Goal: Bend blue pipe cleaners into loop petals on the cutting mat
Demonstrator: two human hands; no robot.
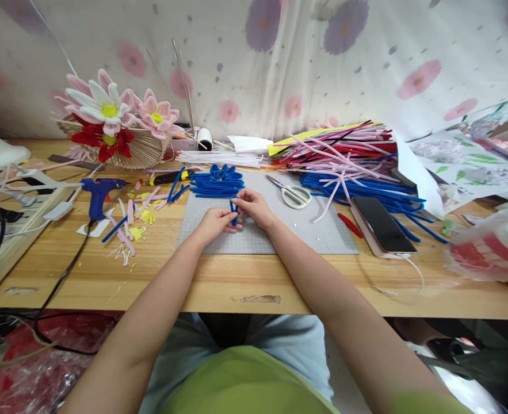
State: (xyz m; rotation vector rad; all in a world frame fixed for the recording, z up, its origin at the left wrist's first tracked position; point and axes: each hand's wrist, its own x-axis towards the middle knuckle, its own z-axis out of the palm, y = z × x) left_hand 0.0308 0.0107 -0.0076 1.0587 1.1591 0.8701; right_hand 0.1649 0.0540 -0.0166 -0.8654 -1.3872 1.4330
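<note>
Between my hands is a short blue pipe cleaner (pixel 235 217), held nearly upright over the grey cutting mat (pixel 254 244). My left hand (pixel 217 223) pinches it from the left, low down. The fingers of my right hand (pixel 254 206) close on its upper part. Just behind my hands lies a stack of blue pipe cleaners (pixel 217 185), with bent, looped blue pieces (pixel 223 172) at its back. Scissors (pixel 294 195) with pale green handles rest on the mat to the right of my right hand.
Pipe-cleaner flowers (pixel 109 109) stand at the back left. A blue glue gun (pixel 99 195) and scraps (pixel 139 215) lie left of the mat. Bundles of coloured pipe cleaners (pixel 344 149), red pliers-like handle (pixel 350 225), phone (pixel 383 224) and plastic-wrapped roll (pixel 491 247) are on the right.
</note>
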